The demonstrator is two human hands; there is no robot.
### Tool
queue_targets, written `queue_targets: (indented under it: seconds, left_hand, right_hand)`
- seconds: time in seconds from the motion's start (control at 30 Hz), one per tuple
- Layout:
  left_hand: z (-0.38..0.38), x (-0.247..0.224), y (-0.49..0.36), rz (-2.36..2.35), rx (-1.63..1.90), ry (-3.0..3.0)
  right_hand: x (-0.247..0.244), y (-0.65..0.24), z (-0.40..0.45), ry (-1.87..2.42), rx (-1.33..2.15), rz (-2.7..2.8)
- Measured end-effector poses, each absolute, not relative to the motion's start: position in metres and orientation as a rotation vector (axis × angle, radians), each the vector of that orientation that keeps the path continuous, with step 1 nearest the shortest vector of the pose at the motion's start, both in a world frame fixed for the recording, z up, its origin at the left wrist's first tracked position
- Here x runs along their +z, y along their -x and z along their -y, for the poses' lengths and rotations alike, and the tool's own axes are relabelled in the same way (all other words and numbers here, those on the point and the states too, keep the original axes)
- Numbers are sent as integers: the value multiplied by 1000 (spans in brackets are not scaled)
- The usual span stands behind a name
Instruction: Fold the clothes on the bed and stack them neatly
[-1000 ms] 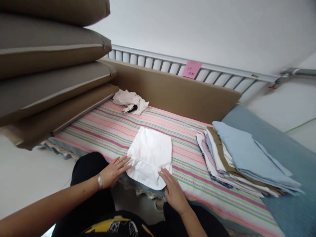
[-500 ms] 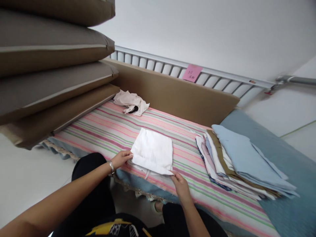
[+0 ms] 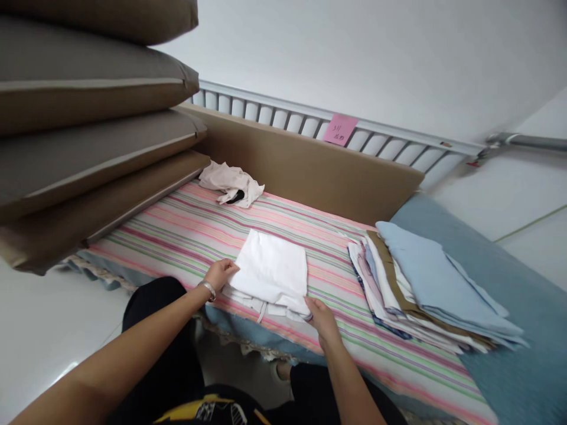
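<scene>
So the white garment (image 3: 272,265) is right between both sets of fingers, lying folded on the striped sheet (image 3: 190,224). Left hand (image 3: 221,274), the one with the silver bracelet (image 3: 208,290) at the wrist, has its fingers pinched narrow on the garment's left edge. Right hand (image 3: 322,321) is pinching the near right corner, thumb and fingers close together too. Some loose white layers poke out from under the fold on the near side, between the two grips, with a skinny pale strip (image 3: 262,311) sticking out toward the person. Off to the right of the right fingers, well apart, there's a pile of folded clothes (image 3: 443,277), light blue on top. Past the left fingers, farther back, a crumpled pale pink garment (image 3: 228,179) sits near the tan board (image 3: 319,168), and big brown cushions (image 3: 97,100) are stacked over to their left.
</scene>
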State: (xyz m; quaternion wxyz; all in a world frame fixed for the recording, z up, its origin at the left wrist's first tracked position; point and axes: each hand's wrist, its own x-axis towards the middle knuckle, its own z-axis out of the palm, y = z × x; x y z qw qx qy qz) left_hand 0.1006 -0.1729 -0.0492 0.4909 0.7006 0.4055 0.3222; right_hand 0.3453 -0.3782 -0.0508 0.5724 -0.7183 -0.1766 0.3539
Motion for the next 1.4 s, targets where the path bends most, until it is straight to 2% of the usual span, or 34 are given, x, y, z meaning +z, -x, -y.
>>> queue_targets:
  seconds: [0.2,0.3,0.43,0.63,0.77,0.93,1.0,1.17,1.4]
  left_hand:
    - [185,-38,-93,-1064,929,-1908]
    - [214,-24,-94,-767,998,-2298]
    - [250,-19,-110,-384,742,-2705]
    - [234,-24,-140,-664,607,-2619]
    - [224,-19,-146,-705,658,-2573]
    - [229,-17,-146,-704,705,-2534]
    - [231,-17,-145,-702,722,-2521]
    - [231,-15,-142,-675,759,-2500]
    - [228,-16,-141,-684,794,-2492]
  right_hand:
    - [-53,-344,374,1722,788,368]
    - [-52,-345,374,1723,808,363]
    - [-52,-348,374,1722,837,371]
    - [-50,-347,376,1741,791,437]
    - [-42,-341,383,1783,598,489]
    - [-26,-311,388,1870,-66,1049]
    - [-23,-295,383,1917,-232,1283]
    - [-24,-274,365,2106,-342,1311]
    - [-31,-283,368,2064,-274,1151]
